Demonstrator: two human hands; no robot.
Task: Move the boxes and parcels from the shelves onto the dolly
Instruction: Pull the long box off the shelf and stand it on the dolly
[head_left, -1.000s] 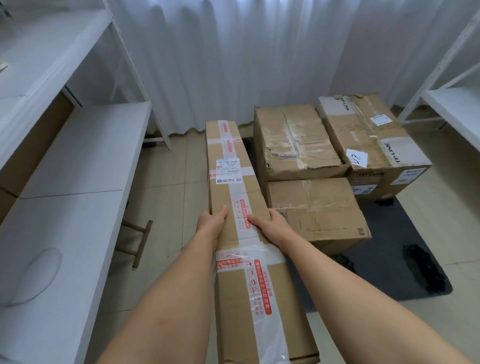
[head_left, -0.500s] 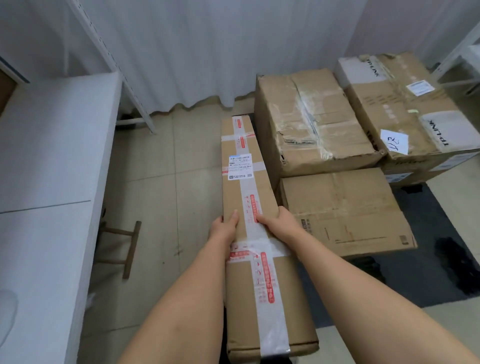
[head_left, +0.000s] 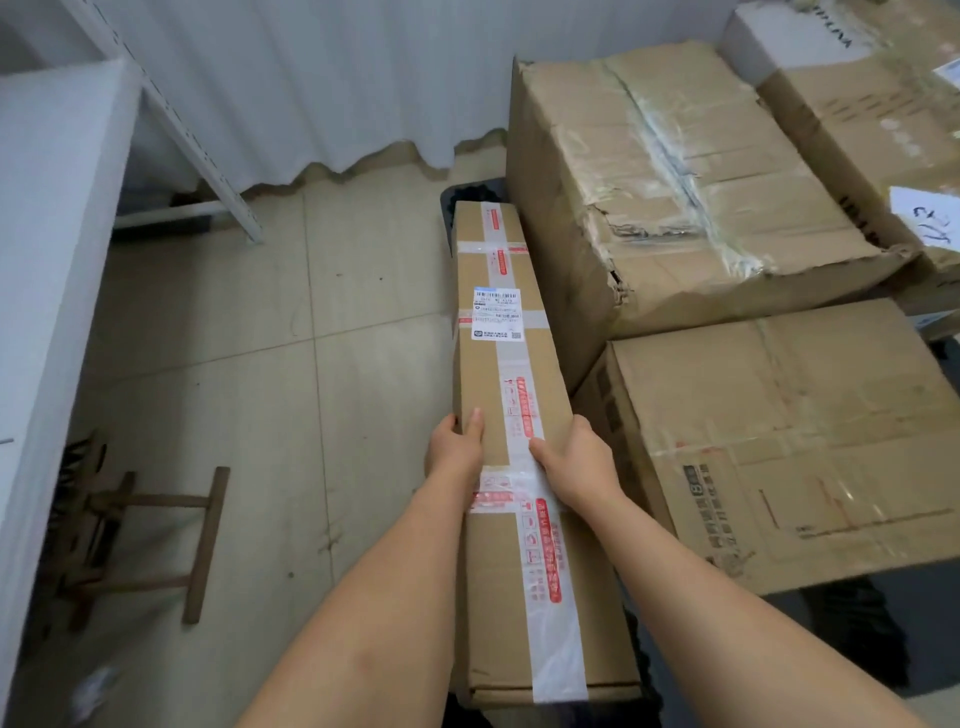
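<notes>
Now both hands, left (head_left: 457, 447) and right (head_left: 574, 460), grip long box (head_left: 511, 415) by opposite edges, steadying it beside stacked boxes (head_left: 675, 197), likely over dolly.

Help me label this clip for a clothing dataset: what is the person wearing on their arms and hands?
Nothing shows on them. Both forearms are bare up to the bottom edge of the picture, with no sleeve in view. The left hand and right hand wear no gloves, and no watch, bracelet or ring can be seen on the wrists or the visible fingers. Anything above the forearms is out of frame.
</notes>
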